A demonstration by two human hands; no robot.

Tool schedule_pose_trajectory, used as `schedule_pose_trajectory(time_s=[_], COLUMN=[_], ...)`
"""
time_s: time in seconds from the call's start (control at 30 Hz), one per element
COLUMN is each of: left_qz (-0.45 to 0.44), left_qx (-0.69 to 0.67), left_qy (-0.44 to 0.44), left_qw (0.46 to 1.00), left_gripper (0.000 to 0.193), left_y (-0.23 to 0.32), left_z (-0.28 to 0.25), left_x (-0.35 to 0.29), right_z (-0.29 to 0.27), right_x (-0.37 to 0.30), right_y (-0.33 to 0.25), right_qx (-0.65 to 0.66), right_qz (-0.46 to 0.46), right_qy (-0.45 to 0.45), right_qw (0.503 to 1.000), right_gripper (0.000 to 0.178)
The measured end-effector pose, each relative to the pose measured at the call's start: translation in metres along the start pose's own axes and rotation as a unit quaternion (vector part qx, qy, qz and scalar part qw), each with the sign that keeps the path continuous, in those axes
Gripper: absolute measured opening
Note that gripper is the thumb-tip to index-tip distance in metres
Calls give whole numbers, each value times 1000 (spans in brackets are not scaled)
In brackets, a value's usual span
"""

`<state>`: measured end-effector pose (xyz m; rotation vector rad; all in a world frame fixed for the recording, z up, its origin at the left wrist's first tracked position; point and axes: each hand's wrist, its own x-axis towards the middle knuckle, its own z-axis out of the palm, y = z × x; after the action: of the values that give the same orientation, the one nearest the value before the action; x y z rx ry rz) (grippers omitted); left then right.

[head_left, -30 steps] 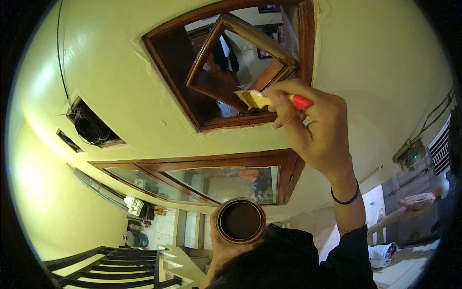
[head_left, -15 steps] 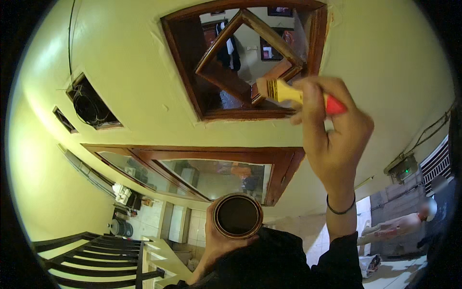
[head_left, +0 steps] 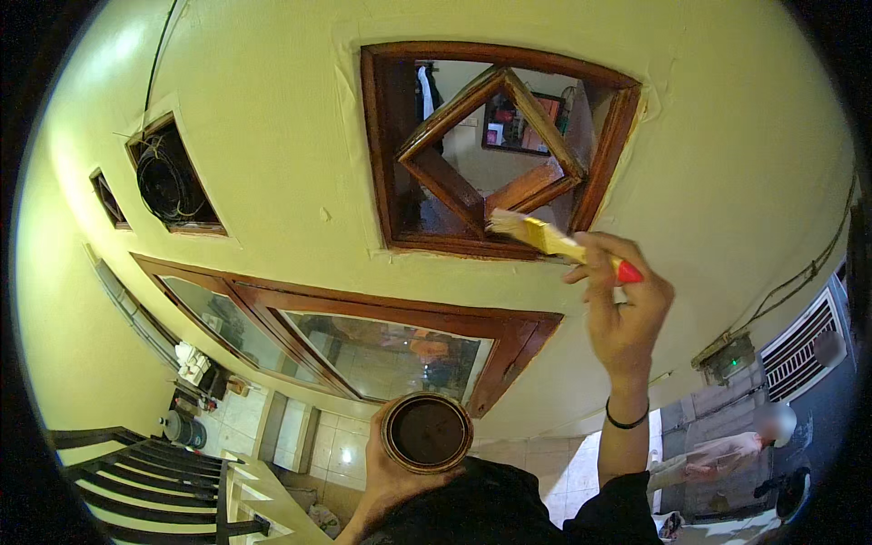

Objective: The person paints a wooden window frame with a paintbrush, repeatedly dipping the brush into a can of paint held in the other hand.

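Observation:
My right hand is closed round a paintbrush with a yellow handle, a red end and pale bristles. The bristle tip lies at the lower corner of a wooden diamond, set inside a small brown window frame in the wall; whether it touches the wood I cannot tell. Low in front of me, my left hand holds an open round can upright, with dark brown liquid inside. The fingers on the can's far side are hidden.
Below the frame is a larger wood-framed window. A square wall opening with coiled black cable is on the left. Dark railing slats stand at lower left. Another person is far off at lower right, near a barred window.
My view has shifted, so the window frame sits lower and further right. The brush has gone down from the diamond's lower right side to its bottom corner. The can stays in my left hand.

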<state>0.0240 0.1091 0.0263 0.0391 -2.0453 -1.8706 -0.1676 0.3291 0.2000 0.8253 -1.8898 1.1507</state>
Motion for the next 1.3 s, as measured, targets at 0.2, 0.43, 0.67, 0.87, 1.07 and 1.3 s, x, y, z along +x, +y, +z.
schedule_pose_trajectory(time_s=[0.2, 0.43, 0.67, 0.87, 1.07, 1.3], left_qz=[-1, 16, -2, -8, 20, 31], left_qx=[23, 72, 72, 8, 12, 2], left_qy=[-4, 8, -9, -6, -15, -60], left_qw=[1000, 997, 997, 1000, 1000, 998], left_gripper=[124, 125, 127, 128, 125, 126], left_y=[10, 13, 9, -6, -2, -11], left_z=[0, 1, 3, 4, 6, 1], left_x=[3, 1, 4, 1, 8, 19], right_z=[-21, 22, 3, -7, -20, -36], right_x=[-11, -68, -43, -61, -99, -141], right_y=[0, 0, 13, -12, -15, -1], right_qx=[-105, -140, -109, 64, 3, -2], right_qz=[-84, -217, 10, 44, 115, 136], right_qy=[104, 10, 122, 127, 182, 306], right_qw=[985, 966, 987, 989, 977, 942], right_gripper=[23, 34, 17, 25, 46, 46])
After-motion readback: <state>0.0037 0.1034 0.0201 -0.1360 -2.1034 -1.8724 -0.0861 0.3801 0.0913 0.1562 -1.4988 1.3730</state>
